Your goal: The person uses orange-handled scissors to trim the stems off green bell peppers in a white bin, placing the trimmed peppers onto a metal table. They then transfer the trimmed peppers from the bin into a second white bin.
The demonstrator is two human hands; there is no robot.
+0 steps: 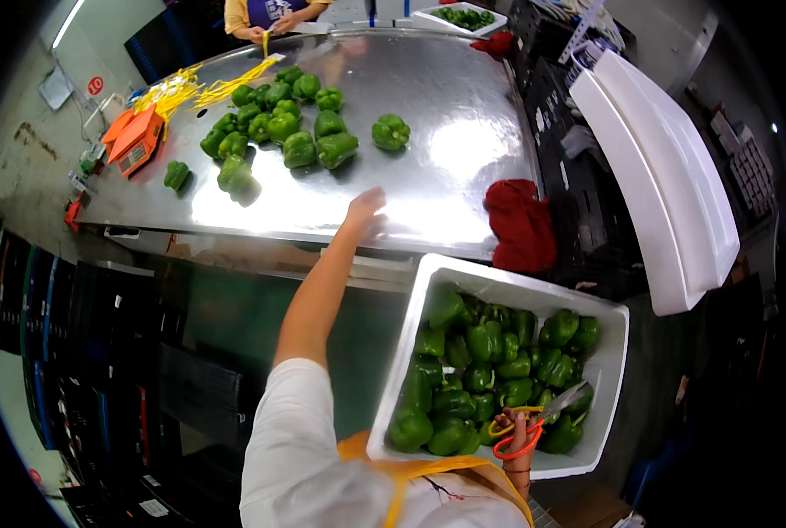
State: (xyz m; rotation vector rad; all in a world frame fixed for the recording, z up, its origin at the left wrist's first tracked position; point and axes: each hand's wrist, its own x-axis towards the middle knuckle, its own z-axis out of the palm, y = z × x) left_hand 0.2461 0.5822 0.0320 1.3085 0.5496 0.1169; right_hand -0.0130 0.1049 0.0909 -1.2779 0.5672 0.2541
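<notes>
My left hand (366,206) reaches out over the near part of the steel table, blurred, with nothing visible in it. A blurred green bell pepper (236,177) is on the table to its left. Farther back lies a group of green bell peppers (282,125), and one pepper (390,132) sits apart on the right. My right hand (517,432) holds scissors (560,404) with red and yellow handles, their blades pointing up and right. Beneath them is a white foam box (616,369) holding many green bell peppers (482,341).
The steel table (432,79) bears an orange scale (135,142), yellow ties (168,92) and a red cloth (519,224). Across it, a person's hands (271,30) hold a yellow strip. A white foam lid or box (657,178) rests beside black crates (558,145). More crates (116,330) stand left.
</notes>
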